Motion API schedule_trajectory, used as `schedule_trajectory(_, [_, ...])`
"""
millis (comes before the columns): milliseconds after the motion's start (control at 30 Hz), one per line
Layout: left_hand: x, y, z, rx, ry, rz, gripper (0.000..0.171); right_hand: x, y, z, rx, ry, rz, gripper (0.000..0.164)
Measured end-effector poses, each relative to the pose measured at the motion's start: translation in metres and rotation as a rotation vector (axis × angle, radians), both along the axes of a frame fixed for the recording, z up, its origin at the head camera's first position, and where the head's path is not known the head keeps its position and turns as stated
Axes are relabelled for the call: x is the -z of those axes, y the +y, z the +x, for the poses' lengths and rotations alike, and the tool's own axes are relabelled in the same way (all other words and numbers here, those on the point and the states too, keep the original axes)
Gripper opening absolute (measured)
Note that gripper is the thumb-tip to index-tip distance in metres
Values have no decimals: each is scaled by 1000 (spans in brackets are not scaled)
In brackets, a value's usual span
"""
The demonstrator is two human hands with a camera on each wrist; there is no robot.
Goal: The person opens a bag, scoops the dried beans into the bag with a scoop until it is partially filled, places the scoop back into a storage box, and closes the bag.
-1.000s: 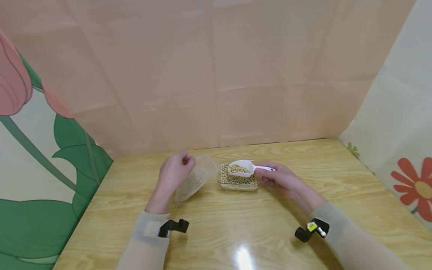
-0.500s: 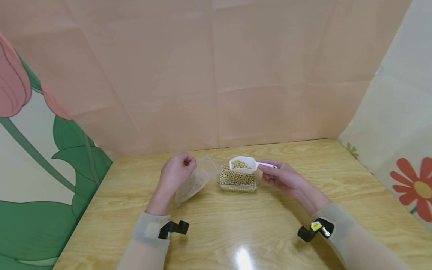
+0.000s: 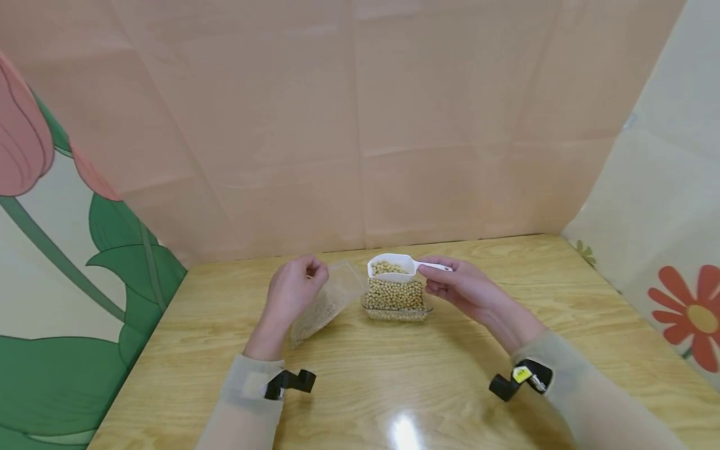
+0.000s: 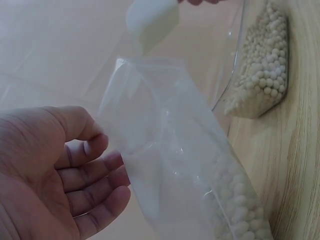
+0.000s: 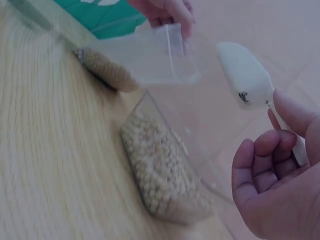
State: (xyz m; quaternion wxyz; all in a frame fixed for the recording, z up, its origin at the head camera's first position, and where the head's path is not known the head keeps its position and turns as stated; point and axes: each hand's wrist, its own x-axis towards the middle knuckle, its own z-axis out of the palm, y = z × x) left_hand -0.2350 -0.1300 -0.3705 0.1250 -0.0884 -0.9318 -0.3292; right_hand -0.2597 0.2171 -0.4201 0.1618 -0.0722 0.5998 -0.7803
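Observation:
My left hand [image 3: 295,287] pinches the upper edge of a clear plastic bag [image 3: 329,300], which stands tilted on the table. Pale round beans lie in the bag's bottom, plain in the left wrist view. Between thumb and fingers, my right hand [image 3: 464,287] holds the handle of a white scoop [image 5: 245,75]. Some beans [image 3: 388,267] fill part of the scoop. It hangs above the back of a clear rectangular container [image 3: 396,315] full of the same beans, to the right of the bag. In the right wrist view the scoop's tip points toward the bag's mouth, apart from it.
The wooden table [image 3: 360,387] reaches back to a pinkish covered wall [image 3: 360,137]. Flower-printed panels flank it, with green leaves [image 3: 62,375] at left and a red flower [image 3: 694,309] at right.
My right hand has raised the bean-laden scoop from over the container's middle, then moved it left toward the bag. My left hand and the bag have hardly moved.

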Motion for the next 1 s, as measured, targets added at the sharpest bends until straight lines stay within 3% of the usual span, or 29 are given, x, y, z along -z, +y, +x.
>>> schedule_trajectory(200, [0,0,2,-5,7,12,16,-13,-20,2,-10,18,55,9])
schedule_trajectory(533, [-1,0,1,-19,31,12,15,-18,-46,-3,14,16,111,20])
schedule_trajectory(767, [-3,-1,1,-11,47,14,14,-21,-56,-3,27,68,236,34])
schedule_trajectory(1000, [-5,-2,2,-15,33,36,14,-27,-67,-2,52,134,374,32])
